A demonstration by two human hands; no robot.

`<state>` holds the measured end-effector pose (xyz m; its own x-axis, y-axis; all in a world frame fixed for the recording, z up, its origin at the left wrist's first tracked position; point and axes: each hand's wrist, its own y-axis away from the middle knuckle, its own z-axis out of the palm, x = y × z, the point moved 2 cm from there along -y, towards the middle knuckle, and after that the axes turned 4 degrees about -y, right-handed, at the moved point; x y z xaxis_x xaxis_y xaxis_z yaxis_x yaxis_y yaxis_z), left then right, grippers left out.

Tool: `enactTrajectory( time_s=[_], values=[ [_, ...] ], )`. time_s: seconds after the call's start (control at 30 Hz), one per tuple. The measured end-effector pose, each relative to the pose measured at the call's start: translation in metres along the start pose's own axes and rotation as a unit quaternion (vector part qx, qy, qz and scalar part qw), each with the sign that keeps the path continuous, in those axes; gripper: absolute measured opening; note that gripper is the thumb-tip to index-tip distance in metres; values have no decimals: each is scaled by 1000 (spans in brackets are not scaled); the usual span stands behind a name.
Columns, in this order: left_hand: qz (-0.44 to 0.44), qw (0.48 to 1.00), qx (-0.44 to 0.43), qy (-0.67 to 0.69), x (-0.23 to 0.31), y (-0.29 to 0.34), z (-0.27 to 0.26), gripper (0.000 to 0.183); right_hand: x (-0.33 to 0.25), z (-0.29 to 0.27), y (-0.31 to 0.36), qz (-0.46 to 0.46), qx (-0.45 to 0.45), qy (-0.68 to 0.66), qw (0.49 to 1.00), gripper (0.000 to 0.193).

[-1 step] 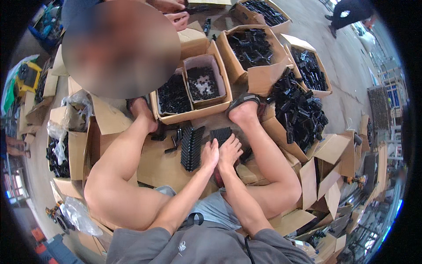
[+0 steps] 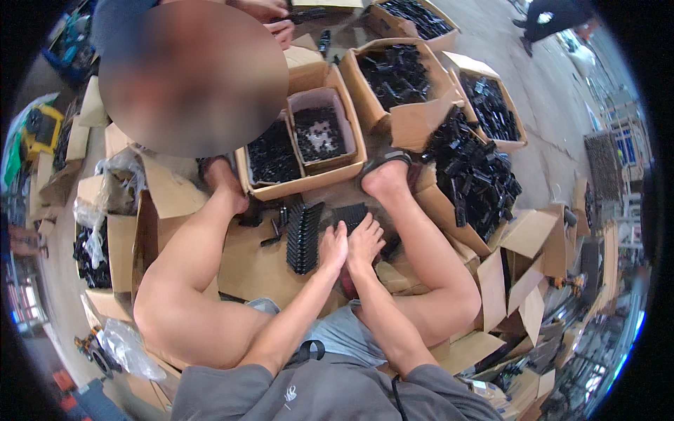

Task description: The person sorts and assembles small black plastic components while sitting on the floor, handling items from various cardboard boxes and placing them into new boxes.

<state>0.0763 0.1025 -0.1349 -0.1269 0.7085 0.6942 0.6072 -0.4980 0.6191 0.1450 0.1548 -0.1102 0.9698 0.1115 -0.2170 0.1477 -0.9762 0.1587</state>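
Note:
A neat row of slim black parts lies in front of me between my legs. My left hand is at its near left end, with the thumb up and the fingers partly hidden. My right hand is pressed close beside it, fingers bent around the row's near right end. Just left of my hands stands a longer stack of the same kind of black parts, untouched. A few loose black pieces lie left of that stack on flattened cardboard.
Ahead is a divided carton of small black pieces. More cartons of black parts stand beyond it, and an overfull heap rises at right. A co-worker's hands show at the far left. Open boxes crowd my right.
The view has shifted very slightly, so the far boxes sit a little left. My hands keep their place at the row of black parts.

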Motion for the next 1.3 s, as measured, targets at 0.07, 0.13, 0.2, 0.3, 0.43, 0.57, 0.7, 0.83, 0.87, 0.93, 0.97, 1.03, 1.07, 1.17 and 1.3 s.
enactTrajectory(
  time_s=[0.07, 0.13, 0.2, 0.3, 0.43, 0.57, 0.7, 0.83, 0.87, 0.93, 0.97, 1.03, 1.07, 1.17, 1.3],
  values=[
    [-15, 999, -22, 20, -4, -11, -2, 80, -3, -25, 4, -5, -78, -75, 994, 88],
    [-24, 998, -55, 21, -1, -14, -3, 89, 7, -59, 8, -43, -77, -133, 987, 97],
    [-8, 995, -80, 67, 5, -11, 1, 88, 39, -99, 7, -60, -2, -253, 966, 74],
    [44, 991, -9, -125, 46, 15, -1, 58, 105, -187, 5, -11, 119, -515, 849, 37],
    [65, 991, 25, -117, 24, -7, -17, 62, 230, -266, -30, 85, 529, -443, 718, 12],
    [71, 995, -64, -23, -6, -24, 3, 63, 439, -225, -70, 270, 596, -459, 601, 19],
    [-21, 994, -106, 23, -5, -33, -17, 60, 466, -196, -142, 349, 371, -635, 580, 26],
    [-19, 992, -121, -15, -18, -40, -6, 61, 563, -139, -198, 464, 253, -303, 793, 31],
    [-32, 995, -96, -24, 6, -21, -17, 62, 531, -136, -216, 461, 216, -237, 828, 31],
    [18, 995, -57, -77, -10, -27, -38, 67, 508, -134, -239, 448, 196, -213, 846, 30],
    [58, 986, 48, -151, -27, -38, -49, 71, 495, -137, -246, 437, 189, -216, 852, 30],
    [58, 975, -85, -195, 30, 20, -18, 92, 541, -143, -200, 484, 187, -177, 836, 30],
    [70, 973, -69, -208, 20, 8, -17, 91, 545, -139, -196, 490, 181, -175, 834, 29],
    [52, 967, -20, -247, -15, -2, -35, 86, 540, -144, -194, 487, 178, -175, 837, 28],
    [18, 968, -6, -251, 36, 39, -27, 85, 542, -144, -189, 480, 177, -187, 839, 28]
  ],
)
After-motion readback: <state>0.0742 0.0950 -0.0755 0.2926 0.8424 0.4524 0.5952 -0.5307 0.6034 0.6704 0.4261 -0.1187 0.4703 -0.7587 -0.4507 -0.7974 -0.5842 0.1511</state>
